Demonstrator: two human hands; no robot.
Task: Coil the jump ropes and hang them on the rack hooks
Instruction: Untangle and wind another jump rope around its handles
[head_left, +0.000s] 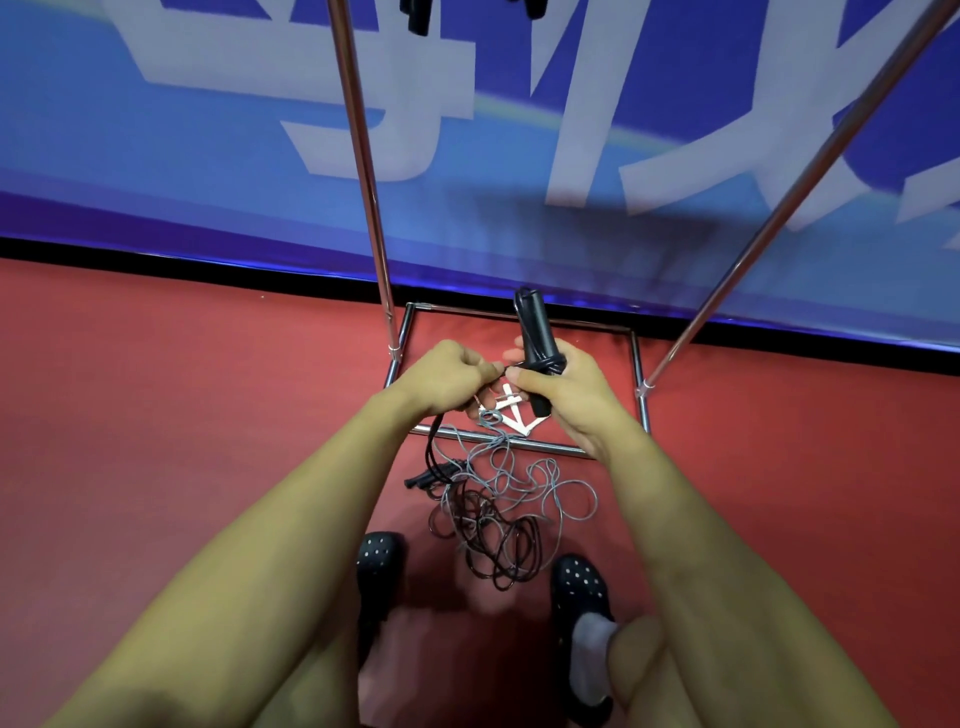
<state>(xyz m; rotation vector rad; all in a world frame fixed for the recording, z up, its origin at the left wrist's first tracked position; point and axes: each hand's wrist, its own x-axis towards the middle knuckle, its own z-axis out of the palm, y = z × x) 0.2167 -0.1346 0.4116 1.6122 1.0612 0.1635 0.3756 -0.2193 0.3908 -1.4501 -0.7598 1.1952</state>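
At mid-frame the right hand (558, 387) has its grip clenched round the black jump rope handles (535, 348); the left hand (452, 376) pinches the cord (435, 447). More ropes (498, 499) lie tangled on the red floor (182, 389) below, beside the rack (363, 171).

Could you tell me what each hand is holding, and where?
Right hand grips black handles around their middle; left hand pinches the black cord near them.

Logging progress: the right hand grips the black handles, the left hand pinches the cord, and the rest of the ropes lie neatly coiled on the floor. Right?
One detail is off. In the head view the ropes on the floor lie in a loose tangle, not coiled. The right hand does grip the black handles, and the left hand pinches the cord.
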